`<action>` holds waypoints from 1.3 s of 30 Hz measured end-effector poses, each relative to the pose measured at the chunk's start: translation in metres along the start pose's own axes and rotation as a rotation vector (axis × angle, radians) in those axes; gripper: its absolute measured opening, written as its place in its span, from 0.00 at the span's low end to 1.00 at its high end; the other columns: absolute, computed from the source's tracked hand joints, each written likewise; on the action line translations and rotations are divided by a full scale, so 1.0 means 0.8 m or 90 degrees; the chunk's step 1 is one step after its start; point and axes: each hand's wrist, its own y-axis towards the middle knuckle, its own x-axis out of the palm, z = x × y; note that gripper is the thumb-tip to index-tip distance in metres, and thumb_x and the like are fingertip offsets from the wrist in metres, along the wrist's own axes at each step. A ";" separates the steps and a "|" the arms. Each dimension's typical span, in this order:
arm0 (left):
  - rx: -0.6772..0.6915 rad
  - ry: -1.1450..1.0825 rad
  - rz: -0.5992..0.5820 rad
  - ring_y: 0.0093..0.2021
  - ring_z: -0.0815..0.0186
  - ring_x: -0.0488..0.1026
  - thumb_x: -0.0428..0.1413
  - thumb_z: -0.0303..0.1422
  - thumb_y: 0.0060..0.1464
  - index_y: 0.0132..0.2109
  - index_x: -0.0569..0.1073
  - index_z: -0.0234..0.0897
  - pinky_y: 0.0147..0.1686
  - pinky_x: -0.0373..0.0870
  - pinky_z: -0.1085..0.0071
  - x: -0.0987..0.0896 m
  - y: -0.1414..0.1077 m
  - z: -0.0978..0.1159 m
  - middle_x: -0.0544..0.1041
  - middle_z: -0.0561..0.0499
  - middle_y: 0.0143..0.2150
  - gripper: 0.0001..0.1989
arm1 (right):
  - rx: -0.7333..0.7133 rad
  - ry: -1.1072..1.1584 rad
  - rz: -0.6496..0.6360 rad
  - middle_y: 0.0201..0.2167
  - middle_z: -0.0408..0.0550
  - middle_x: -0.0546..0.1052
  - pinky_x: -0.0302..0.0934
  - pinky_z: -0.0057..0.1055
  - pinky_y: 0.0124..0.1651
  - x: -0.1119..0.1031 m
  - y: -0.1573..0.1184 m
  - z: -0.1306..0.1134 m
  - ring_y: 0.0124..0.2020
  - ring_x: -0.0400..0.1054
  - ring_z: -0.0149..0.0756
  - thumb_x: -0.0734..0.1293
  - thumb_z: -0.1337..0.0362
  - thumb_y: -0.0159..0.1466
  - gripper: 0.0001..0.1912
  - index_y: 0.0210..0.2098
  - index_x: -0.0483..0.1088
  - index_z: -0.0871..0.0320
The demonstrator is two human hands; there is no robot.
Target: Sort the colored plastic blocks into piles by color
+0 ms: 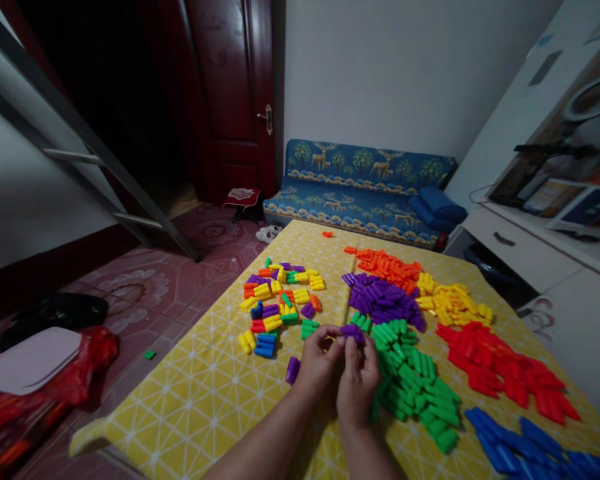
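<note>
Both hands meet over the middle of the yellow patterned table, just left of the green pile (415, 380). Between their fingertips is a purple piece (353, 332). My left hand (321, 357) pinches its left side, and my right hand (359, 373) has its fingers closed around the near side. A loose purple piece (293, 370) lies left of my left hand. Beyond the hands is a purple pile (383, 299), with an orange pile (390, 267) behind it. Mixed-colour pieces (273, 323) are spread on the left part of the table.
The table (200, 393) also bears yellow (453, 303), red (500, 363) and blue (535, 447) piles at right. A blue sofa (350, 193) stands behind it. A ladder (95, 153) leans at left, near bags and a green piece (149, 355) on the floor.
</note>
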 end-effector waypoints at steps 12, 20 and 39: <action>-0.208 -0.443 -0.022 0.19 0.79 0.56 0.62 0.37 0.50 0.38 0.74 0.32 0.16 0.49 0.84 -0.012 0.012 0.014 0.70 0.53 0.29 0.13 | 0.010 -0.037 -0.043 0.29 0.47 0.75 0.65 0.31 0.29 -0.027 0.109 -0.020 0.27 0.69 0.35 0.68 0.52 0.58 0.26 0.50 0.68 0.61; -0.196 -0.553 0.014 0.21 0.76 0.56 0.52 0.35 0.60 0.41 0.74 0.32 0.17 0.53 0.82 -0.025 0.021 0.025 0.69 0.49 0.32 0.11 | -0.090 -0.212 -0.040 0.49 0.62 0.74 0.67 0.39 0.38 -0.052 0.174 0.004 0.35 0.72 0.40 0.66 0.57 0.56 0.30 0.55 0.66 0.63; -0.224 -0.602 0.141 0.44 0.59 0.76 0.50 0.38 0.61 0.40 0.76 0.34 0.39 0.73 0.64 -0.037 0.032 0.037 0.78 0.42 0.44 0.14 | -0.230 -0.512 -0.293 0.37 0.50 0.78 0.62 0.34 0.39 -0.060 0.111 -0.026 0.32 0.71 0.37 0.63 0.62 0.61 0.12 0.41 0.75 0.55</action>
